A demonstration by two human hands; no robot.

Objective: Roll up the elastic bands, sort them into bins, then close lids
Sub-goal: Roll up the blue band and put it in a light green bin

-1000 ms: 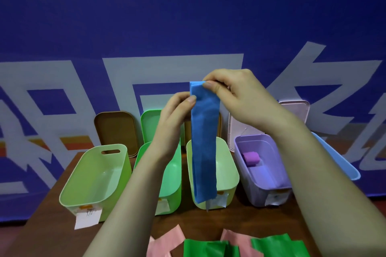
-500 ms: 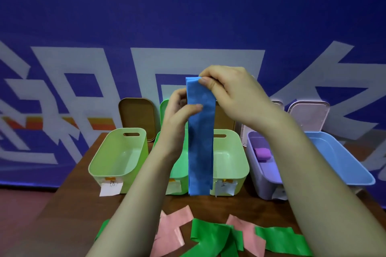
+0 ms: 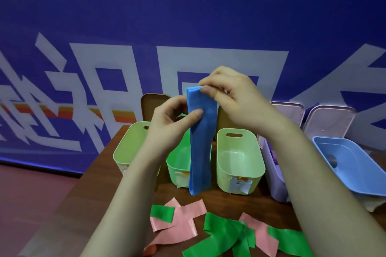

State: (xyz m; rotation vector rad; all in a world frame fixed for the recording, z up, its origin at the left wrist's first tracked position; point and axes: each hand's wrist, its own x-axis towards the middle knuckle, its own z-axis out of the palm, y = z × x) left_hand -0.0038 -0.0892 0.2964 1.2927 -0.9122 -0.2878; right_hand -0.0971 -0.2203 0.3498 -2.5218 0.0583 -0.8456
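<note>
Both hands raised above the bins, pinching a blue elastic band [image 3: 201, 142] that hangs straight down in front of the middle green bin [image 3: 179, 165]. Right hand [image 3: 234, 98] grips the folded top edge between thumb and fingers; left hand [image 3: 169, 119] pinches the band's left side just below, thumb on front. Band's lower end hangs free above the brown surface [image 3: 100, 194]. Row on the surface: light green bin [image 3: 127, 148] left, another light green bin [image 3: 238, 162] right of the band, then lilac bin [image 3: 271, 173], blue bin [image 3: 351, 165]; all open. Lids [image 3: 330, 121] lean against the blue wall behind. Loose pink bands [image 3: 183, 221] and green bands [image 3: 225, 233] lie flat, overlapping, near the front edge.
</note>
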